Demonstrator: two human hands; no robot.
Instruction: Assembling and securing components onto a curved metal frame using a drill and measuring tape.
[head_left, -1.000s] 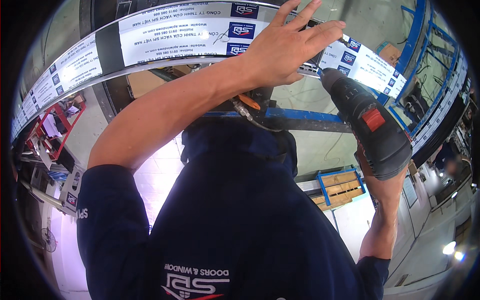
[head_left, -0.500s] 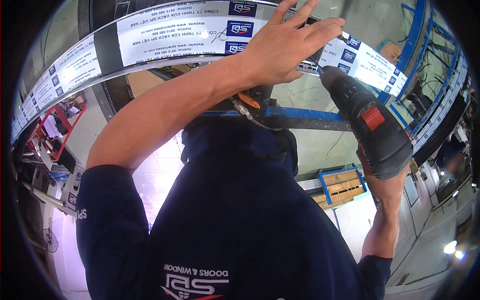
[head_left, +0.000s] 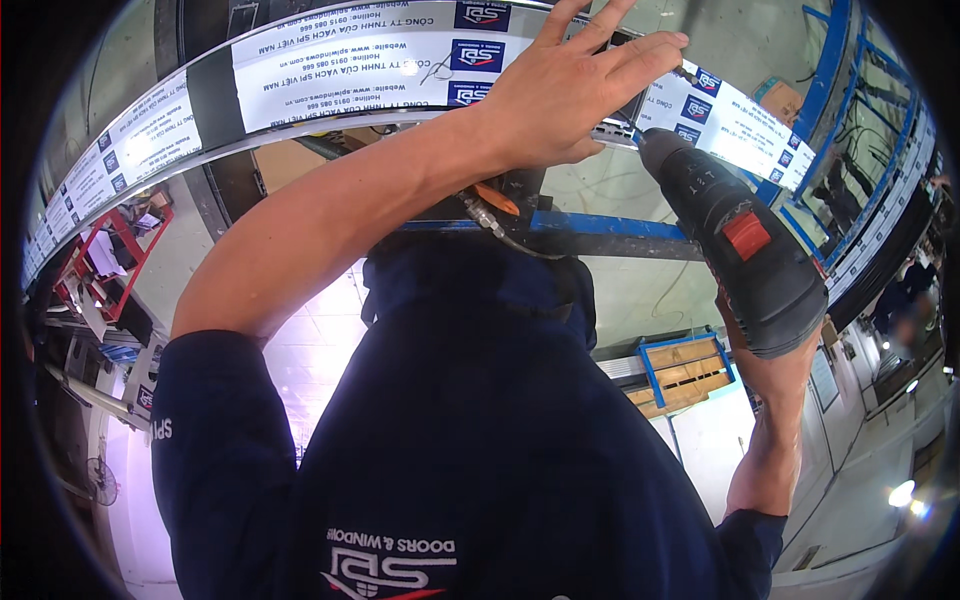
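A long metal profile (head_left: 340,75) covered in white printed protective film runs across the top of the view. My left hand (head_left: 575,95) lies on it with fingers spread, pressing near a dark gap in the film. In my right hand (head_left: 735,322) is a black power drill (head_left: 738,225) with a red patch on its body; the drill hides most of the fingers. Its thin bit (head_left: 637,134) points at the profile's near edge, just right of my left hand. Whether the bit touches the metal I cannot tell.
A blue metal beam (head_left: 610,235) passes below the profile, beside an air hose fitting (head_left: 488,220) and an orange-handled tool (head_left: 497,200). Blue racking (head_left: 830,90) stands at the right. A red rack (head_left: 118,265) is at the left, a wooden pallet (head_left: 688,368) at the lower right.
Both hands stay almost where they were. The drill's nose has shifted very slightly upward toward the profile.
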